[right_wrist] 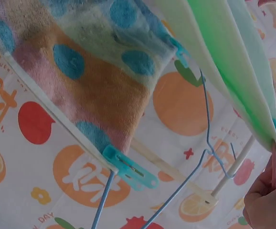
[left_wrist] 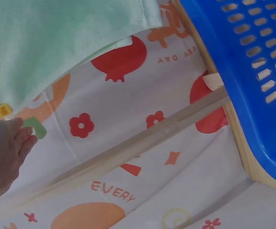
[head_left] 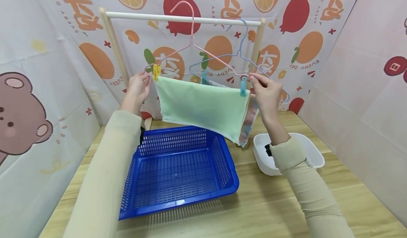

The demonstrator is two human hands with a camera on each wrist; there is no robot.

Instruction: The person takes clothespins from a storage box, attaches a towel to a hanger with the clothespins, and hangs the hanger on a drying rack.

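Note:
Both hands hold a pink hanger (head_left: 192, 36) by its two ends, in front of the rack. The left hand (head_left: 139, 87) pinches the left end, beside a yellow clothespin (head_left: 157, 72). At the other end the right hand (head_left: 266, 93) grips the wire next to a blue clothespin (head_left: 243, 86). A light green towel (head_left: 203, 102) hangs folded over the hanger's lower bar, pinned near both corners. Behind it, a blue hanger (head_left: 239, 52) hangs on the rack and carries a patterned towel (right_wrist: 80, 71), fastened with blue clothespins (right_wrist: 128, 167).
A rack with a white rod (head_left: 140, 16) and wooden posts stands at the back. Below the hands sits a blue plastic basket (head_left: 178, 202). A white tub (head_left: 313, 153) with something black inside is at right, partly behind the right forearm. Printed cloth (head_left: 349, 89) surrounds the wooden table (head_left: 254, 209).

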